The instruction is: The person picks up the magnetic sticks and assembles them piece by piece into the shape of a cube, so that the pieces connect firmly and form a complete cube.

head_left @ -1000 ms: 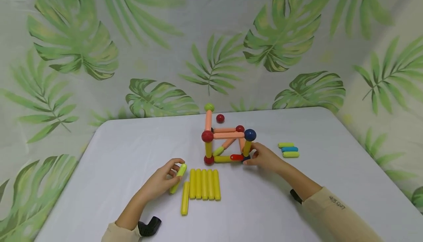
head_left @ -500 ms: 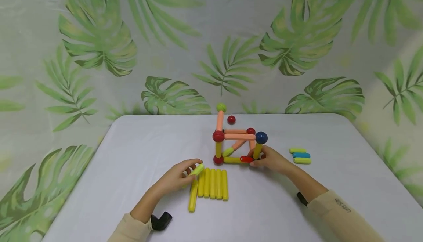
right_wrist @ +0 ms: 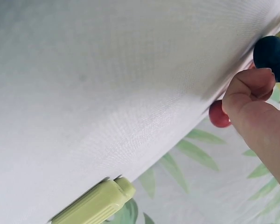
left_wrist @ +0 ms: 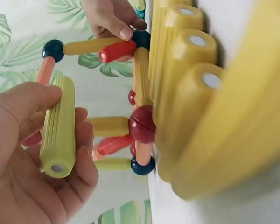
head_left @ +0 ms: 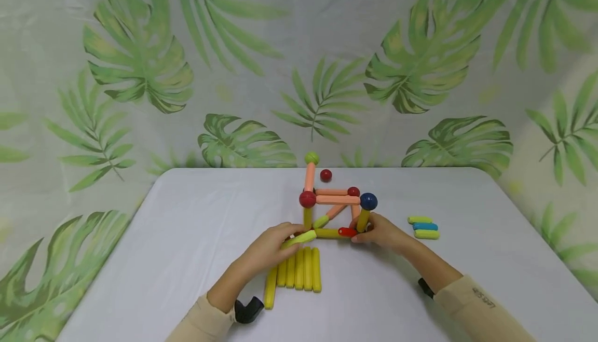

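My left hand [head_left: 268,248] pinches a yellow-green magnetic rod [left_wrist: 58,133] between thumb and fingers, above the row of yellow rods [head_left: 299,272] and close to the front left corner of a rod-and-ball frame [head_left: 337,200]. At the frame's front right corner, my right hand [head_left: 388,233] holds the lower dark blue ball [right_wrist: 269,52] with thumb and fingers. A short red rod [left_wrist: 116,51] sticks out from that ball. An upright yellow rod [head_left: 363,220] rises there to an upper blue ball [head_left: 368,201]. The frame's lower red ball [left_wrist: 143,124] is mostly behind my left fingers in the head view.
A loose red ball [head_left: 326,175] lies behind the frame. To the right are two yellow-green short rods [head_left: 426,234] and a blue one [head_left: 425,226]. A green ball [head_left: 311,159] tops a raised salmon rod. Leaf-patterned cloth [head_left: 233,72] hangs behind the white table [head_left: 196,207].
My left hand has carried the yellow-green rod right and toward the frame, turning it closer to level. My right hand stays at the blue ball. The head view has shifted.
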`<state>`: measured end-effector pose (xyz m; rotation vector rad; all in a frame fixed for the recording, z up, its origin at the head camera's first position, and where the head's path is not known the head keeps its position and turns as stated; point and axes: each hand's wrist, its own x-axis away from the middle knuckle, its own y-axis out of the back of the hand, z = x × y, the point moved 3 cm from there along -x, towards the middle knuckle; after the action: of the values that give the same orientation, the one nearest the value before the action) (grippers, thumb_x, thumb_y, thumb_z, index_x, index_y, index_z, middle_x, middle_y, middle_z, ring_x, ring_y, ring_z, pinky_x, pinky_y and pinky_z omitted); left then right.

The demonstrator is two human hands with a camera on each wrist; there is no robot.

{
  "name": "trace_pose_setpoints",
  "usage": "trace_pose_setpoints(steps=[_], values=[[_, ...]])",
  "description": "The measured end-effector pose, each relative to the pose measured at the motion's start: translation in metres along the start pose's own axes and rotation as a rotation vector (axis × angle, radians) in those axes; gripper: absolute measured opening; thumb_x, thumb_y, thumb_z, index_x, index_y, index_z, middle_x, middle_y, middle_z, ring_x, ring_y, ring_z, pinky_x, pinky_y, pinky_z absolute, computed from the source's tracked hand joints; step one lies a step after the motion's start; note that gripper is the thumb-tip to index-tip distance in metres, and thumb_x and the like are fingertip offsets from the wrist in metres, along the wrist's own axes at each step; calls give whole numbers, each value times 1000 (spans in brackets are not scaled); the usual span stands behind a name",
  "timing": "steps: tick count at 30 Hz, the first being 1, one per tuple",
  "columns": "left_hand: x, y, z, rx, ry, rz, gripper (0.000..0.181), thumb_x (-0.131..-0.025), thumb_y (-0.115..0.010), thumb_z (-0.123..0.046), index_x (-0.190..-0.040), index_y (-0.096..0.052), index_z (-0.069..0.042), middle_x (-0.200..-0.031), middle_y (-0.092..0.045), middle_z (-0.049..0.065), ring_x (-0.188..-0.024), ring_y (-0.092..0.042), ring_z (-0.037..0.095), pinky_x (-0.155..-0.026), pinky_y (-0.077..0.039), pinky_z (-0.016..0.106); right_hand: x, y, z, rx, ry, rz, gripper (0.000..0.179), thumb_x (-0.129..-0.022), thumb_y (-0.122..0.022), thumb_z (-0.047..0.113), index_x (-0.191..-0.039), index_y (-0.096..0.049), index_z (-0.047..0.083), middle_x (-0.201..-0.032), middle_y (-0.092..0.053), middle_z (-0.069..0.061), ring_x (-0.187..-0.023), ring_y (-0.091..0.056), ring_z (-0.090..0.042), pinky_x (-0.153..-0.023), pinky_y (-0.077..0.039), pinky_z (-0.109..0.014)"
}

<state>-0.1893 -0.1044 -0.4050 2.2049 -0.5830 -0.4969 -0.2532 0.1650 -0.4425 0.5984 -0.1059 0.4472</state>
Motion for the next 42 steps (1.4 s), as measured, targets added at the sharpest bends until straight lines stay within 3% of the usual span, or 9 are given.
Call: trace_pose_setpoints(steps=[5,12,22,26,33,35,38,42], values=[[-12,-3,-9,-101,-4,-34,32,-88,-59,-21,-119,-58,-16,-104,-57,-5,-85,-50,9,-75,-44,27,2,0,-1,-1,1,-6,45,-73,-75,26,-107,-54,4,-97,-53,-8,-82,-46,-24,-69,-40,-32],[-28,-11,-23,-182,39,-41,28,-85,-63,-26,-110,-60,-14,-98,-59,-5,-77,-50,8,-71,-45,23,1,-2,0,-5,10,-1,43,-74,-75,25,-107,-56,5,-98,-53,-8,-83,-47,-23,-69,-41,-32],[-42,-23,-33,-251,-3,-72,25,-85,-62,-31,-107,-62,-18,-101,-61,-6,-77,-51,7,-65,-43,20,4,0,1,-11,36,2,44,-75,-73,23,-108,-54,2,-95,-52,-8,-81,-46,-23,-66,-40,-33],[-44,-24,-32,-229,-15,-98,25,-85,-63,-28,-107,-62,-16,-99,-61,-5,-76,-51,7,-69,-44,20,3,-1,0,-3,28,-1,46,-74,-74,26,-108,-54,3,-97,-53,-7,-82,-46,-23,-68,-40,-33],[-45,-19,-28,-41,20,-152,32,-79,-69,-27,-106,-60,-13,-97,-58,-5,-76,-49,8,-67,-44,19,0,1,-3,-6,43,1,42,-74,-74,27,-106,-56,6,-96,-53,-7,-84,-47,-25,-71,-41,-35],[-41,-16,-28,-48,-12,-167,33,-79,-70,-26,-107,-59,-12,-98,-56,-5,-76,-49,8,-67,-43,18,1,0,-3,-12,43,2,41,-75,-73,24,-106,-55,5,-97,-53,-7,-85,-46,-25,-71,-40,-35],[-33,-9,-30,-150,-127,-210,34,-77,-72,-25,-105,-58,-11,-91,-53,-5,-71,-50,9,-60,-41,14,2,0,-2,-20,42,-5,39,-76,-73,21,-107,-55,4,-98,-53,-8,-85,-46,-25,-70,-40,-35],[-23,1,-28,-318,-270,-353,45,-71,-77,-29,-104,-55,-9,-86,-52,-2,-64,-47,9,-54,-38,13,4,0,-2,-17,24,-1,41,-75,-73,23,-107,-55,5,-98,-53,-7,-83,-46,-24,-68,-41,-33]])
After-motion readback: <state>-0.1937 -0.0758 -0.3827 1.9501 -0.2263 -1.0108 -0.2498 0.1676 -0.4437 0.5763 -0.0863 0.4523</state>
